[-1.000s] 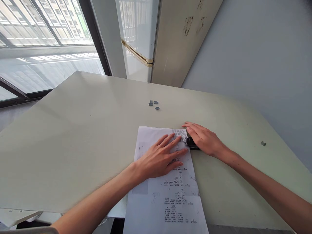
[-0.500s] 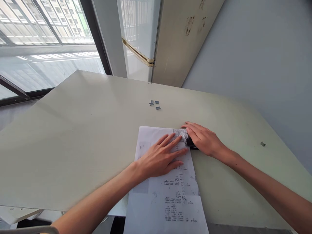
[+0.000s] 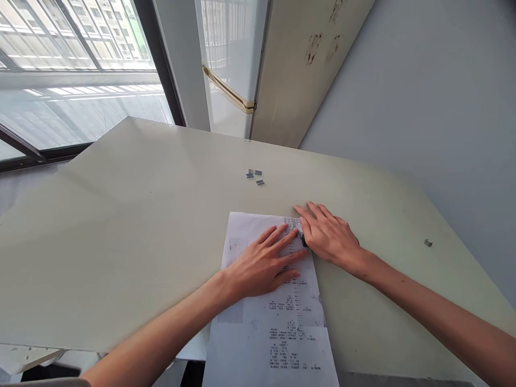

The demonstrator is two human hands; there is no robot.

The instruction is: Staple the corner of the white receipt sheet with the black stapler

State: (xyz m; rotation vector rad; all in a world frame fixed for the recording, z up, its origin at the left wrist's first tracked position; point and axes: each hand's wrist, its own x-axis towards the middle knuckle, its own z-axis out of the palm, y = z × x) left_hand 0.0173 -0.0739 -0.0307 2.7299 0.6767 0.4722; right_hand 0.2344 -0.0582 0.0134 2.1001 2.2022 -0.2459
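Observation:
A stack of printed paper point(image 3: 231, 344) lies on the table, its lower end reaching past the front edge. My left hand point(image 3: 264, 263) rests flat on its upper part with the fingers spread. Over the top right edge of the paper sits a black stapler point(image 3: 304, 241); only its front tip and a bit of its rear show. My right hand point(image 3: 328, 236) covers it, palm on top, fingers stretched out and apart beyond it. Whether the stapler's jaws are closed on the paper is hidden.
Several short staple strips point(image 3: 255, 176) lie on the pale table point(image 3: 141, 231) beyond the paper. One more small grey piece point(image 3: 428, 243) is near the right edge. A fridge point(image 3: 229, 48) and a wall point(image 3: 435, 80) stand behind, a window point(image 3: 80, 37) at the left.
My right hand has shifted slightly left and now covers most of the stapler. My left hand stays spread on the paper. The view has tilted slightly.

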